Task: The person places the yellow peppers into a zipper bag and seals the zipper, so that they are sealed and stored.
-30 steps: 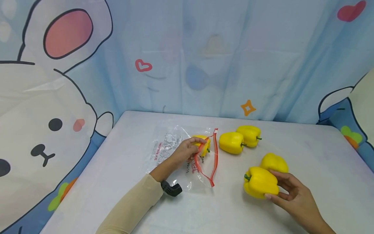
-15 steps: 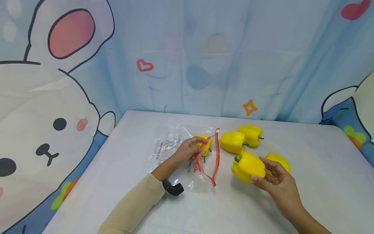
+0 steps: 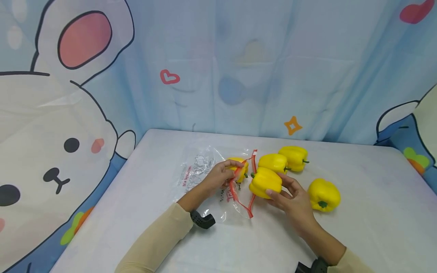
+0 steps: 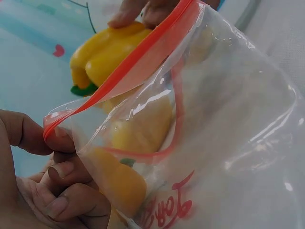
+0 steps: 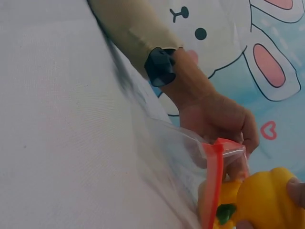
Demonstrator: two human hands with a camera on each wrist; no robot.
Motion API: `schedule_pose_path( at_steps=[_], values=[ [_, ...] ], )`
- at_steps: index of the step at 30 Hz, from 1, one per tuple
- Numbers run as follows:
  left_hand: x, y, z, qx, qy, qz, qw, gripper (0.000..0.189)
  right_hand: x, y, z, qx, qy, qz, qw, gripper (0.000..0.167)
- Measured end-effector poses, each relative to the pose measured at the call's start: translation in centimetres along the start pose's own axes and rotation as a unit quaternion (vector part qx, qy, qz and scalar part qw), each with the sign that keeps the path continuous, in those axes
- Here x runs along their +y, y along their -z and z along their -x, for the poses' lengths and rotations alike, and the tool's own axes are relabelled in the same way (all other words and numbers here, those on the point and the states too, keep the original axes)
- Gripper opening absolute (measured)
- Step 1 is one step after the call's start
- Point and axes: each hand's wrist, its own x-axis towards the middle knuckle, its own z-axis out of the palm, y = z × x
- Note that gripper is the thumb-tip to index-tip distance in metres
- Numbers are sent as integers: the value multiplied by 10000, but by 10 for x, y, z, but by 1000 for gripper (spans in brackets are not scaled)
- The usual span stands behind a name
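Observation:
My left hand (image 3: 218, 177) pinches the red-edged rim of a clear zip bag (image 4: 238, 119), holding its mouth apart. One yellow bell pepper (image 4: 125, 179) lies inside the bag, near the opening. My right hand (image 3: 295, 197) grips another yellow bell pepper (image 3: 265, 183) between thumb and fingers, its green stem pointing left. In the head view this pepper overlaps the bag's red edge (image 3: 253, 167). The left wrist view shows it just outside the mouth, below the right fingertips (image 4: 125, 12). In the right wrist view the held pepper (image 5: 267, 200) appears at the lower right, beside the red edge.
Two yellow bell peppers, one nearer (image 3: 273, 162) and one farther (image 3: 294, 157), lie behind the right hand. A further yellow pepper (image 3: 324, 195) sits to its right. All rest on a white table (image 3: 375, 227), with a printed blue curtain (image 3: 252, 68) behind.
My right hand has carried its pepper leftward to the bag's mouth, uncovering the pepper at the right. My left hand stays at the bag's rim.

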Motion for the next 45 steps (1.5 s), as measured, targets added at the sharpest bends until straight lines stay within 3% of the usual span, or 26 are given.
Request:
schedule_pose_path(
  at_steps=[20, 32, 45],
  values=[
    [-4, 3, -1, -130, -105, -4, 9999, 39, 13, -25, -20, 128, 14, -38, 9999, 78],
    [-5, 3, 0, -136, -135, -17, 9998, 39, 22, -26, -25, 125, -48, 585, 9982, 79],
    [-4, 2, 0, -142, -66, -6, 9999, 40, 24, -30, -26, 111, 49, 773, 9969, 77]
  ],
)
